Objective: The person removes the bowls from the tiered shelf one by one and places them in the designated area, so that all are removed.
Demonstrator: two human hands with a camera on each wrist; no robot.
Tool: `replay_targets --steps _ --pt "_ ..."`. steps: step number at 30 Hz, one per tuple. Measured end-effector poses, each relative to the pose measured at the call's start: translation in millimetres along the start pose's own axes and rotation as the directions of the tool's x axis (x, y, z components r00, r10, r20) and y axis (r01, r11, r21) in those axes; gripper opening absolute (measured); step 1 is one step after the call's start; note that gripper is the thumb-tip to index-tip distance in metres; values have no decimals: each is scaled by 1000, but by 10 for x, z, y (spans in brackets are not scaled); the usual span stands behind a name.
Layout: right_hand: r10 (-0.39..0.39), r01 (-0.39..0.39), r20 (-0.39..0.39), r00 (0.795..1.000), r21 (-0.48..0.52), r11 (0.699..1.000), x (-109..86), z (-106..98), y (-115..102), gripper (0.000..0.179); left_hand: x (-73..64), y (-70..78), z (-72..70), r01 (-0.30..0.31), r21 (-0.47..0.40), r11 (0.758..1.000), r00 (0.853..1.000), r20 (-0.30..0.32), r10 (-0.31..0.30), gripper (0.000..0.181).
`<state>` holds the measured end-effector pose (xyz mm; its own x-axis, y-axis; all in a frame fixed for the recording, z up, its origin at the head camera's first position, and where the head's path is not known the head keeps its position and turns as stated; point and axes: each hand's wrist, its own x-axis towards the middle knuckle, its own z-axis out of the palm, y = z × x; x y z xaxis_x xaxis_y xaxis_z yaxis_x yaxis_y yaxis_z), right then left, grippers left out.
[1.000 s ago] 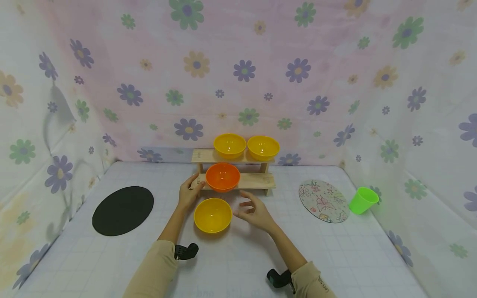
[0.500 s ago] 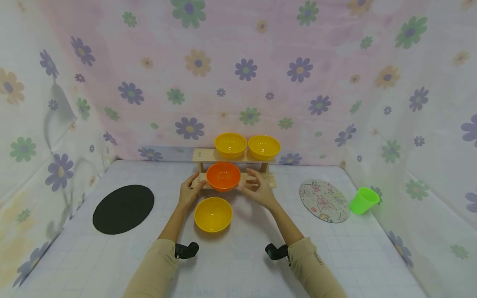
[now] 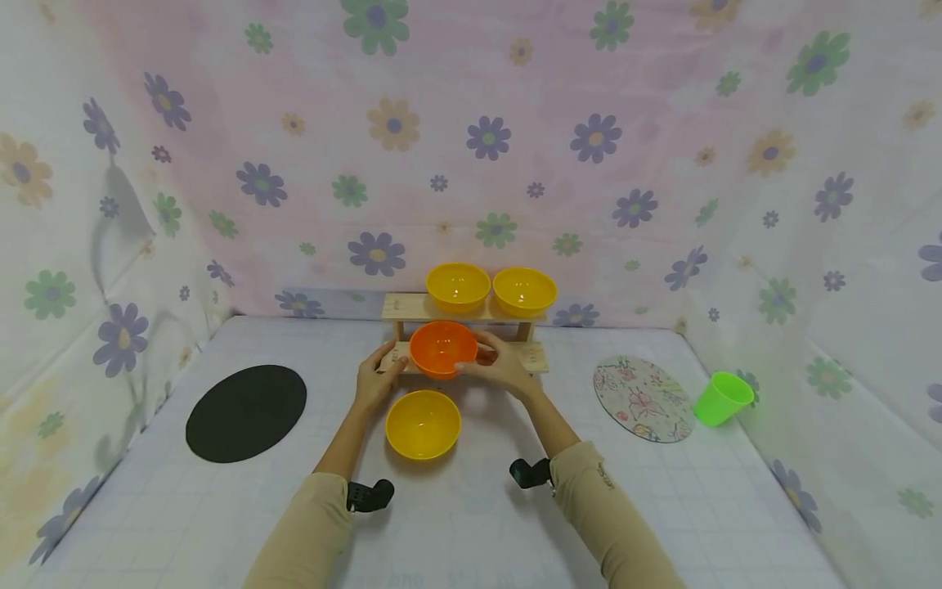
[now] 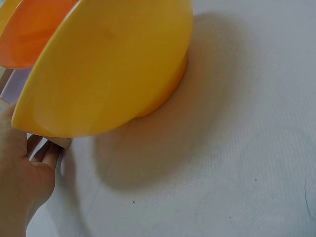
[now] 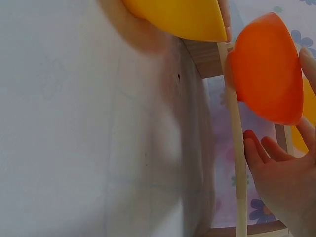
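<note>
An orange bowl [image 3: 440, 348] sits on the lower step of a small wooden stand [image 3: 531, 357]. My right hand [image 3: 504, 368] holds the bowl at its right side, thumb over the front and index finger at the rim behind. Its other fingers hang below the bowl in the right wrist view, beside the step's edge. With my left hand [image 3: 374, 383] I grip the left end of that lower step; some of those fingers are hidden behind the wood. Just in front of the stand, between my forearms, a yellow bowl [image 3: 423, 425] stands on the table.
Two more yellow bowls, one on the left [image 3: 456, 288] and one on the right [image 3: 525, 293], stand on the upper step. A black round mat [image 3: 246, 413] lies at left. At right lie a patterned round mat [image 3: 642, 399] and a green cup [image 3: 721, 399].
My right hand has moved forward and left from beside the front yellow bowl to the orange bowl and taken hold of it. My left hand has stayed at the stand.
</note>
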<state>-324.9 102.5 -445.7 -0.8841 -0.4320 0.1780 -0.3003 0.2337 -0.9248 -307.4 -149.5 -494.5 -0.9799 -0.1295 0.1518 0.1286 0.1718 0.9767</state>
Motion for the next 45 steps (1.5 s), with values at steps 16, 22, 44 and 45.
replay_targets --steps 16,22,44,45 --pt "105 -102 19 994 -115 988 53 130 -18 98 7 -8 10 -11 -8 1000 1000 -18 11 52" --pt "106 -107 -8 994 -80 991 -14 124 -30 99 7 7 2 -1 -1 1000 1000 -16 1 53" --pt "71 -71 6 997 1 997 -758 -122 -317 87 -6 -10 5 26 6 1000 1000 5 -26 54" --pt "76 -76 6 997 2 997 -788 -126 -310 87 -6 -11 5 26 5 1000 1000 7 -26 54"
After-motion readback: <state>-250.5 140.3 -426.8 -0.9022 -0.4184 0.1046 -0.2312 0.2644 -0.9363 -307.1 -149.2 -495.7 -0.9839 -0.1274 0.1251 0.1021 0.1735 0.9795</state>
